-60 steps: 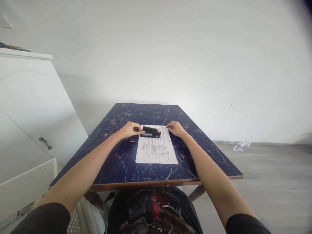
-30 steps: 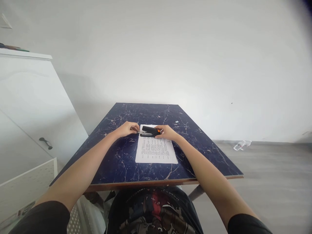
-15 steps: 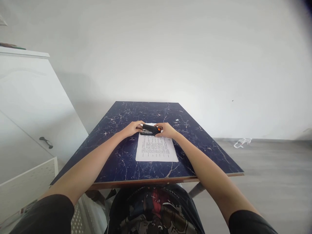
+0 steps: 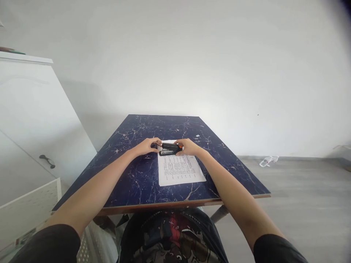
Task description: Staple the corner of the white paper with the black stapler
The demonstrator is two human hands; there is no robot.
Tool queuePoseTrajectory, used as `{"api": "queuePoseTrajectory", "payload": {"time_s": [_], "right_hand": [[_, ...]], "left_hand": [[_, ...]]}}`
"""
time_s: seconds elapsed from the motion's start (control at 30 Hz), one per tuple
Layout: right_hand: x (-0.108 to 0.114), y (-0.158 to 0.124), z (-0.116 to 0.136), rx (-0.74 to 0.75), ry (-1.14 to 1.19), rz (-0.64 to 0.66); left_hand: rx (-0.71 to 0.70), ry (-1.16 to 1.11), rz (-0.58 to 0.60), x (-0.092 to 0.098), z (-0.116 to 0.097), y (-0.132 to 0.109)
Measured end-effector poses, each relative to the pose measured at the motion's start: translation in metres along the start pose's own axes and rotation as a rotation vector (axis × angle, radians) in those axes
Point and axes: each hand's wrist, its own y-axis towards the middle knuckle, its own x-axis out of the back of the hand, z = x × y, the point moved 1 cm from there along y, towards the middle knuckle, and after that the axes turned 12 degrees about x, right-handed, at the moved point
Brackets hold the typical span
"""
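Observation:
A black stapler (image 4: 170,148) with an orange tip lies across the top edge of a printed white sheet (image 4: 179,168) on a dark blue marbled table (image 4: 137,175). My right hand (image 4: 188,147) is closed over the stapler's orange right end. My left hand (image 4: 148,145) rests at the stapler's left end, fingers curled against it and the sheet's top left corner. Both forearms stretch out over the table.
A white cabinet (image 4: 30,120) with a dark handle stands to the left of the table. A small white scrap (image 4: 197,136) lies on the table beyond my right hand. A plastic bottle (image 4: 267,160) lies on the grey floor by the wall.
My right hand moved from the sheet's top right corner onto the stapler's orange end. The sheet has turned slightly, its lower edge swinging to the right.

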Motion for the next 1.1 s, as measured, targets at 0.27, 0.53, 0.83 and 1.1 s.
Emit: {"api": "queuePoseTrajectory", "payload": {"time_s": [0.27,0.53,0.83,1.1], "right_hand": [[0.020,-0.033,-0.004,-0.068,-0.060,-0.014],[0.067,-0.120,-0.050,-0.182,-0.108,-0.042],[0.086,-0.132,-0.048,-0.305,-0.234,-0.024],[0.034,-0.009,0.060,-0.077,-0.361,-0.474]], "left_hand": [[0.081,0.348,-0.082,-0.007,0.018,-0.004],[0.166,0.464,0.011,-0.015,0.020,-0.001],[0.151,0.489,-0.031,-0.017,0.028,0.001],[0.128,0.530,-0.082,-0.018,0.025,0.001]]}}
